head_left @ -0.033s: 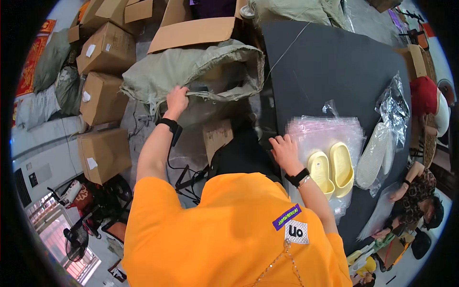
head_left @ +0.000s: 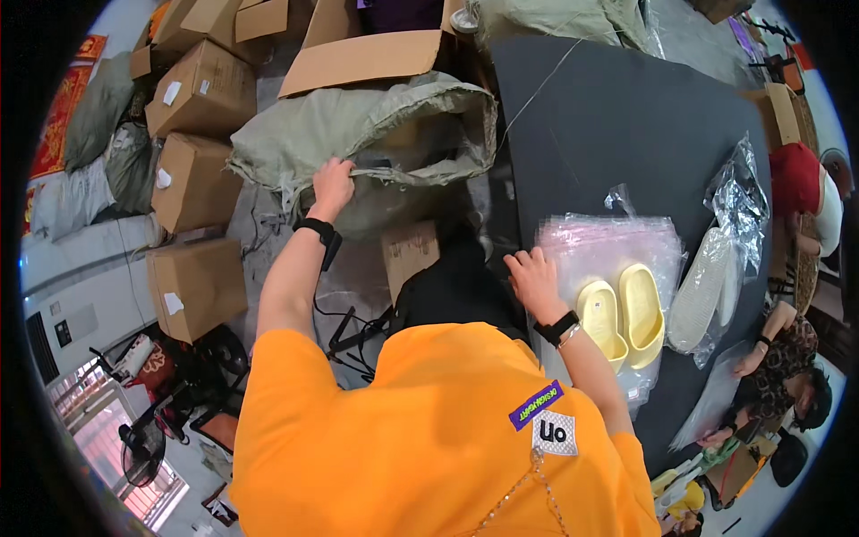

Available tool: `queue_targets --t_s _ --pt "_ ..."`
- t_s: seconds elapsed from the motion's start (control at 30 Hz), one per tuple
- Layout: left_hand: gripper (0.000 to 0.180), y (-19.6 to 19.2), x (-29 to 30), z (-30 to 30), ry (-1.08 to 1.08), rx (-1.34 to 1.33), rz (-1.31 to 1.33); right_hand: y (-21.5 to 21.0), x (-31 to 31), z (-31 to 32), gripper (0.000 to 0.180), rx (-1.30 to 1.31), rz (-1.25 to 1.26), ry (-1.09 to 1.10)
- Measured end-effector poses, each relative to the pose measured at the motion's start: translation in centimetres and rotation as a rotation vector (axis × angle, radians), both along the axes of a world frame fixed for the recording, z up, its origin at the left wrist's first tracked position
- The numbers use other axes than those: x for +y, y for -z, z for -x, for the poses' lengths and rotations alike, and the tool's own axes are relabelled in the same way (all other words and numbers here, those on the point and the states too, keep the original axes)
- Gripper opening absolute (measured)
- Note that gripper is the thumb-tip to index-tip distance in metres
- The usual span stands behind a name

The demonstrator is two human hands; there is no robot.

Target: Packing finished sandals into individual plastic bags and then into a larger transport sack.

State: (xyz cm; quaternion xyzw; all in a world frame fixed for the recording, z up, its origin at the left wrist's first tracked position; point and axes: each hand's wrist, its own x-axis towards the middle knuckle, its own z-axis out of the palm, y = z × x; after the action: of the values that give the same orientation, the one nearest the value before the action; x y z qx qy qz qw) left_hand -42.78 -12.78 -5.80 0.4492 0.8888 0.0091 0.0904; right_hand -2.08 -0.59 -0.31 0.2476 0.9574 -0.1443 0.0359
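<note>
My left hand [head_left: 334,186] is closed on the near rim of a large grey-green woven sack [head_left: 300,134], whose mouth gapes toward the right. Inside the sack it is dim, and I cannot make out the contents. My right hand [head_left: 534,279] lies with fingers apart at the left edge of the dark table [head_left: 626,116], beside a stack of clear pinkish plastic bags [head_left: 573,237]. On these bags rests a pair of pale yellow slip-on shoes [head_left: 620,318], just right of my right wrist.
Right of the bags lie whitish slippers [head_left: 695,300] in clear plastic. At the table's right side a person [head_left: 787,376] handles clear bags. Cardboard boxes [head_left: 197,286] line the left, and an open carton [head_left: 358,63] stands behind the sack. A small box [head_left: 410,255] sits by my legs.
</note>
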Motion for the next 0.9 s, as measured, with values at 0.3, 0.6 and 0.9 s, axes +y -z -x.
queue_targets --t_s 0.3,0.6,0.9 --pt "0.025 -0.6 -0.9 -2.8 0.008 0.025 0.059 1.2 0.1 -0.5 0.026 0.109 0.054 0.039" --pt "0.028 -2.2 -0.3 -3.4 -0.069 0.044 0.001 2.0 -1.0 -2.5 0.007 0.021 -0.158 0.016" --pt "0.036 -3.4 -2.5 -0.1 -0.549 -0.172 -0.269 2.2 -1.1 -2.7 0.008 0.038 -0.129 0.022"
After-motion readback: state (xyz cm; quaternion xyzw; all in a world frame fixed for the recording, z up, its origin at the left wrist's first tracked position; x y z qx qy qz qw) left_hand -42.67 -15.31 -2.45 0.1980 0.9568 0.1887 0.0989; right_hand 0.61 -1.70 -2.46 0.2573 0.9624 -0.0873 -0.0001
